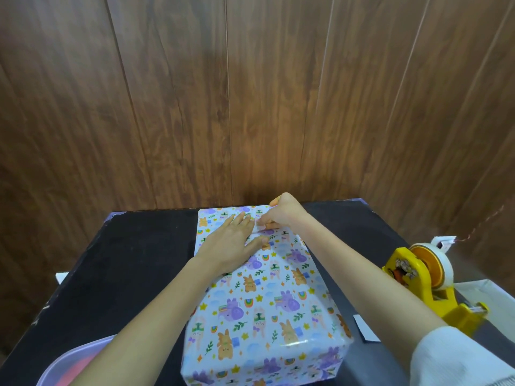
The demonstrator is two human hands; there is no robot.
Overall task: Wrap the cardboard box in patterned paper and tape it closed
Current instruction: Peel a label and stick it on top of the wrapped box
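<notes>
Pressing flat with straight, spread fingers, the left hand [231, 240] holds the patterned paper [278, 263] down on top of the box [264, 316], most likely so the sheet cannot slip or spring open along the seam. Just beside its fingertips, the right hand [284, 214] curls and pinches a small pale piece [258, 224] at the far end; whether that is tape or a fold of paper cannot be told. The box lies on the black table [125, 260], under both hands and stretching back along the forearms, already covered on every face that shows. A yellow tape dispenser [426, 277] stands well to the right of the right hand, probably kept within easy reach of it. A white strip [365, 328] lies on the table by the right forearm.
</notes>
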